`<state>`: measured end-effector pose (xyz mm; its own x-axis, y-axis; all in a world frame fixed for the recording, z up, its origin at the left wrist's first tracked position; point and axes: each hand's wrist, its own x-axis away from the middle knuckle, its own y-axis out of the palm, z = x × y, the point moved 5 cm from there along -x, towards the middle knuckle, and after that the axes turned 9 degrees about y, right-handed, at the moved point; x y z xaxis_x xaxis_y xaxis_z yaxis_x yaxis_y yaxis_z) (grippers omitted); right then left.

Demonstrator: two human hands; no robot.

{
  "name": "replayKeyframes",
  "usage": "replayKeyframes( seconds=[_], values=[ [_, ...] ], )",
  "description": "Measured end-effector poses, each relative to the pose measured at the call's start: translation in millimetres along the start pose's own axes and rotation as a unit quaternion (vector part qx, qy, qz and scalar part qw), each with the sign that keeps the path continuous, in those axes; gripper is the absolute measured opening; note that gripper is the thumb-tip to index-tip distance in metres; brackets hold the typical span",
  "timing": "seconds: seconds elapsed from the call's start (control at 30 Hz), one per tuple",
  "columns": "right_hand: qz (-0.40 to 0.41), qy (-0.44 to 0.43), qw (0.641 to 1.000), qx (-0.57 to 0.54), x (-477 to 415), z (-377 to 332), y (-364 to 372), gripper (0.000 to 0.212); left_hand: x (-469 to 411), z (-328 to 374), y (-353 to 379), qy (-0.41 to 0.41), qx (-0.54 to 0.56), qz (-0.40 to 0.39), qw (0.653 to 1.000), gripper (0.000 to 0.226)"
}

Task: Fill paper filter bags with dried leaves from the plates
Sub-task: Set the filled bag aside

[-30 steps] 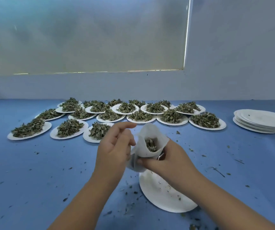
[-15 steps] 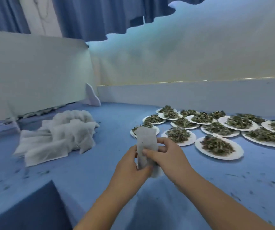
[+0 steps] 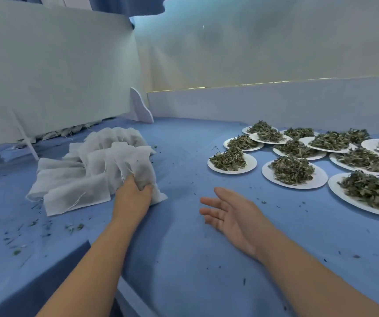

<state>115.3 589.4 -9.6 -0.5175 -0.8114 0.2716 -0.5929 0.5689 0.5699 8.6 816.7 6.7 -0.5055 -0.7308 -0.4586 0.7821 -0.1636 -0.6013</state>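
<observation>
my left hand (image 3: 134,195) is curled round a filter bag (image 3: 141,170), fingers bunched into its lower part, at the near right edge of the pile of bags (image 3: 88,170) on the left of the blue cloth (image 3: 184,259). my right hand (image 3: 234,213) is empty, palm up and fingers loosely spread, just right of the left one and near me. the plates (image 3: 232,171) with their heaps of dried leaves (image 3: 228,157) sit well apart from the pile, to the far right.

the bag looks plump and faintly dark through the paper, so i judge it has leaves in it. it should be very light and soft, crumpling wherever i squeeze, with thin walls and loose threads at the edges that could snag or tear. i would take it up near its mouth, pinched closed, so nothing spills. the leaves look dry and brittle; crumbs (image 3: 74,226) scattered on the cloth suggest they shed easily, so a gentle pinch suits them better than a hard squeeze
</observation>
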Motion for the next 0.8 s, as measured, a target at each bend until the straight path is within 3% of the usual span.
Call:
replayKeyframes(
  seconds=[0.23, 0.4, 0.53, 0.67, 0.8],
  values=[
    [-0.011, 0.003, 0.999, 0.048, -5, 1, 4, 0.029, -46, -29, -7, -0.061, 0.001, 0.069, 0.996, 0.053],
    [-0.006, -0.003, 0.998, 0.057, -1, 1, 6, 0.030, -42, -9, -17, -0.025, -0.059, 0.083, 0.994, 0.029],
    [0.019, -0.040, 0.998, 0.045, 14, -5, 9, 0.030, -7, 41, -8, 0.073, 0.006, 0.050, 0.996, 0.007],
    [0.065, -0.083, 0.994, 0.043, 40, -22, 2, 0.027, 45, 112, 11, 0.144, 0.095, -0.014, 0.985, 0.016],
    [0.087, -0.119, 0.987, 0.057, 90, -53, -25, 0.025, 96, 184, 31, 0.156, 0.194, -0.097, 0.964, 0.018]
  ],
)
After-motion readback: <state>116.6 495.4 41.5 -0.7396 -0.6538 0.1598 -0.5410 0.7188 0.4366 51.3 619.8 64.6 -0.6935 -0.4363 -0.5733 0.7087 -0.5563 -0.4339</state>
